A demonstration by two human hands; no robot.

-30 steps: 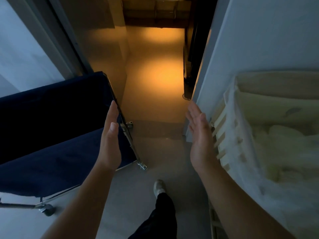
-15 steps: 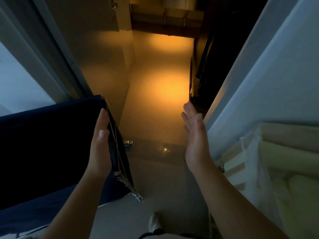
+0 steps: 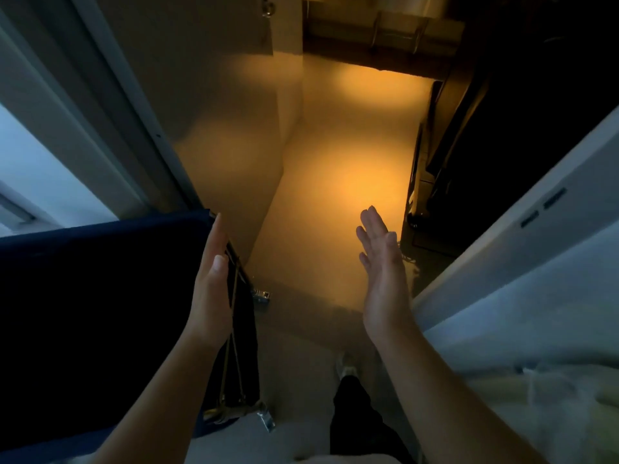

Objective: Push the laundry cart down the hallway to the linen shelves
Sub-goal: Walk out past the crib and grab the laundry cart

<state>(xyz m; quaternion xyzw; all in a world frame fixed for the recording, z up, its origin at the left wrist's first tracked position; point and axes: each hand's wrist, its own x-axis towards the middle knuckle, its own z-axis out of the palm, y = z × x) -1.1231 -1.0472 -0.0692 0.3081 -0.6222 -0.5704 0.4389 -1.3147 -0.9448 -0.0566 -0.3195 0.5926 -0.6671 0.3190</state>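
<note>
Dark blue laundry cart (image 3: pixel 100 296) sits low left, by door frame. Left hand (image 3: pixel 214 286) flat, fingers straight, beside cart edge, gripping nothing. Right hand (image 3: pixel 382 272) open in air over floor (image 3: pixel 335 182). Honestly: grab cart rim both hands, steer straight, mind narrow walls.

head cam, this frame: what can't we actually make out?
- Blue cart: cut off by the left and bottom edges; interior too dark to read.
- Left hand: beside the cart's rim; contact unclear.
- Right hand: open in mid-air.
- White bin: cut by the right edge, blurred.
- Hallway's far end: dim; linen shelves unidentifiable.
</note>
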